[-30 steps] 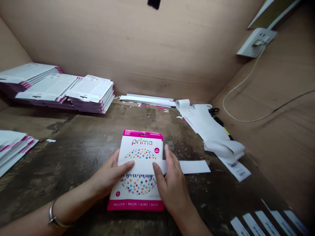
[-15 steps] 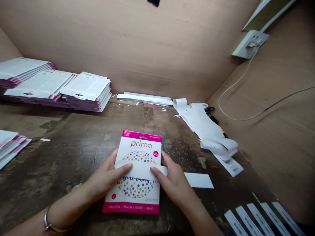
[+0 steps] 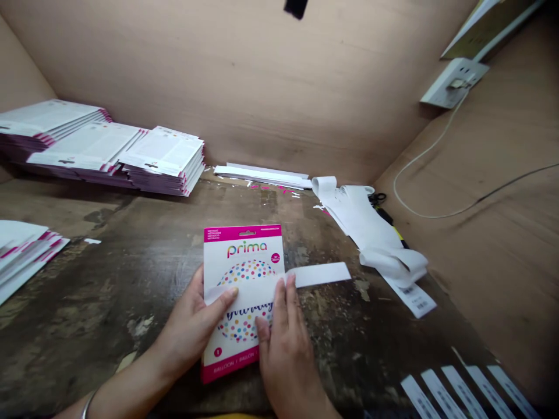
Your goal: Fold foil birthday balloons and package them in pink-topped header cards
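Observation:
A white and pink balloon packet (image 3: 244, 248) with a dotted balloon picture stands tilted above the table in front of me. Across its middle runs a white paper strip (image 3: 323, 274), whose free end sticks out past the packet's right edge. My left hand (image 3: 198, 317) grips the packet's left side, thumb on the strip at the front. My right hand (image 3: 286, 337) lies against the packet's front at the right, its fingertips on the strip by the edge and its fingers extended.
Stacked packets (image 3: 161, 154) stand at the back left, with more packets (image 3: 26, 256) at the left edge. White strips (image 3: 262, 174) lie along the back wall. A curled label roll (image 3: 371, 227), scissors (image 3: 378, 199) and several barcode labels (image 3: 437, 393) are on the right.
My right hand has let go of the packet's right edge and moved onto its front, fingers over the strip. The strip's free end has swung upward. The packet has turned slightly.

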Available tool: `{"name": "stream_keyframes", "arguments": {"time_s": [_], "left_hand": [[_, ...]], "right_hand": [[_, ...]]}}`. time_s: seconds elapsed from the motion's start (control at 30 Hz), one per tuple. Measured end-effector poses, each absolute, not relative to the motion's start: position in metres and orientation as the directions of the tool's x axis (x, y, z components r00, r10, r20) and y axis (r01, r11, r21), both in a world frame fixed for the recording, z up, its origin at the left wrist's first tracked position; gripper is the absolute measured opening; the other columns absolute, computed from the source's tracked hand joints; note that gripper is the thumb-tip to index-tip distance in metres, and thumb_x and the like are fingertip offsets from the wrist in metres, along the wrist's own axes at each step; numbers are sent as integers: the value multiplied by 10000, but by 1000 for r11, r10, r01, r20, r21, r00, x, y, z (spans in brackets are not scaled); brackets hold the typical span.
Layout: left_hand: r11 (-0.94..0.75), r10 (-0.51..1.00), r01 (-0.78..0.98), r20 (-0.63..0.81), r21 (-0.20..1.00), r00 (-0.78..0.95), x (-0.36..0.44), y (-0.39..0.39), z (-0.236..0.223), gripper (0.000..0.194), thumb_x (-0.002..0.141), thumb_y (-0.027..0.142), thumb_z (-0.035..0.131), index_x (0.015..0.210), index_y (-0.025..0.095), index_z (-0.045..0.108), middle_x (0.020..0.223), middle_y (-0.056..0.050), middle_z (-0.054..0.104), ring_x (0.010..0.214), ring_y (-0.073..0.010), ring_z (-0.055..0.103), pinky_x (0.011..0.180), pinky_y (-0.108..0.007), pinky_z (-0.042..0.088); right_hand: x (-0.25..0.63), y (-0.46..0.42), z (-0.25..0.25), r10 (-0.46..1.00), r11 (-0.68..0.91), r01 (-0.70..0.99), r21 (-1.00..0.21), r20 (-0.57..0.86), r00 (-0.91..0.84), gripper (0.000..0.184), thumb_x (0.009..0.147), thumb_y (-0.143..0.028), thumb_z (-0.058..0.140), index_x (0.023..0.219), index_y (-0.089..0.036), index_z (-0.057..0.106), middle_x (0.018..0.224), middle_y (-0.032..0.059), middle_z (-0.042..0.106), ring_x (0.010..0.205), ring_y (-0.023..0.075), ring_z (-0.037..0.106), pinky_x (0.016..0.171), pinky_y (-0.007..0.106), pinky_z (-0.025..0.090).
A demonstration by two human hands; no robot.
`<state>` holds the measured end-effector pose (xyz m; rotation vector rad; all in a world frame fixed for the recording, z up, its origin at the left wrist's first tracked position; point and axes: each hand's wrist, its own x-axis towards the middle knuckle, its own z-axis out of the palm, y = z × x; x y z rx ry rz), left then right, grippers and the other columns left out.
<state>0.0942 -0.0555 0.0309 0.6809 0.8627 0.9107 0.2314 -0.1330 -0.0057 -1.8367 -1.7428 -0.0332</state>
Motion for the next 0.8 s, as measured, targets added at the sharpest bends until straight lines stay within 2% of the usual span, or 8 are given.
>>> {"name": "stream_keyframes", "arguments": {"time_s": [0.1,0.2,0.23,0.3,0.37,0.47,0.67,0.8], "left_hand": [[490,864,-412,-364,768,348,93,-58,32,807,702,259,764,1363,256,300,1163,-134,645,937,-316,670,758,-440,573],[517,848,-433,-371,739,379,90,-58,35,823,684,249,780,1355,257,305,1162,-137,647,920,-316,676,769,-440,571],[523,843,-437,-368,732,392,90,-58,35,823,680,246,783,1351,255,307,1166,-140,644,921,-318,676,772,-440,570],[537,832,-441,-367,719,416,89,-59,36,812,689,242,777,1347,255,303,1170,-147,641,925,-323,673,777,-446,567],[550,821,-438,-362,711,442,88,-60,36,793,708,238,765,1345,259,293,1169,-148,641,934,-324,670,784,-453,563],[545,815,-430,-335,720,472,89,-60,33,745,733,240,746,1331,262,303,1195,-145,626,962,-319,661,806,-450,555],[515,825,-433,-291,740,484,86,-54,32,596,748,285,733,1246,239,410,1214,-124,616,1010,-303,642,844,-441,533],[640,757,-445,-414,627,506,75,-54,37,491,805,564,573,1098,171,556,1077,-139,679,1009,-314,642,823,-442,530]], "right_hand": [[242,-127,3,940,-29,688,-725,213,265,599,924,-318,440,1452,-106,252,1437,185,386,1286,305,422,991,450,444],[253,-119,23,958,-133,184,-974,-79,274,528,897,-378,512,1370,-165,415,1284,141,572,1143,284,565,926,429,489],[256,-116,29,961,-170,-17,-985,-170,220,490,881,-380,545,1317,-167,475,1238,137,607,1102,282,592,908,433,497],[261,-112,37,956,-250,-344,-905,-286,59,414,838,-354,622,1196,-154,567,1153,138,657,1037,284,629,887,453,501],[264,-110,41,937,-328,-512,-794,-344,-67,377,785,-303,692,1114,-141,605,1078,137,690,984,282,653,878,471,498],[267,-109,41,920,-371,-603,-707,-369,-133,366,753,-251,726,1083,-144,609,1025,124,708,956,268,664,888,476,489],[266,-110,41,914,-353,-616,-704,-400,-66,395,754,-251,721,1116,-171,587,1027,115,709,972,280,660,895,502,485],[266,-110,43,908,-312,-653,-690,-418,8,427,788,-282,669,1191,-205,548,1081,114,694,1003,296,647,891,523,482]]}}
